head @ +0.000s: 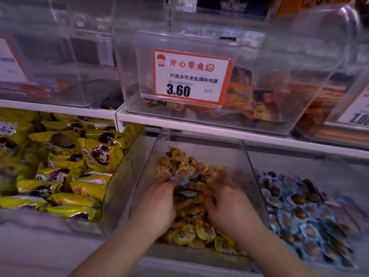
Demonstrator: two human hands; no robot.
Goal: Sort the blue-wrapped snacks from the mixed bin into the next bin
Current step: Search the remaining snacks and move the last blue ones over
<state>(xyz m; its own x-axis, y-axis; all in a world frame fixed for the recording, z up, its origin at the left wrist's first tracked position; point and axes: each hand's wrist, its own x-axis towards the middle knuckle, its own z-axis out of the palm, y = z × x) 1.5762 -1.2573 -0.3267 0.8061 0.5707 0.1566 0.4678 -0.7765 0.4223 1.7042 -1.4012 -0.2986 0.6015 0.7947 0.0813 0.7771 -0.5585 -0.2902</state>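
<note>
Both hands down in the mixed bin, sorting.

Left hand and right hand rest on the yellow-wrapped snacks in the clear mixed bin; motion blur, so cannot tell either grip. A few blue-wrapped snacks lie just beyond the fingertips. Next bin to the right holds a heap of blue packets. Price tag on the shelf bin above.

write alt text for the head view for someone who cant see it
Both hands, the left hand and right hand, dig into a clear mixed bin of mostly yellow-wrapped snacks, with a few blue-wrapped snacks near the fingertips. The next bin to the right holds blue-wrapped ones; yellow bags fill the bin to the left.
</note>
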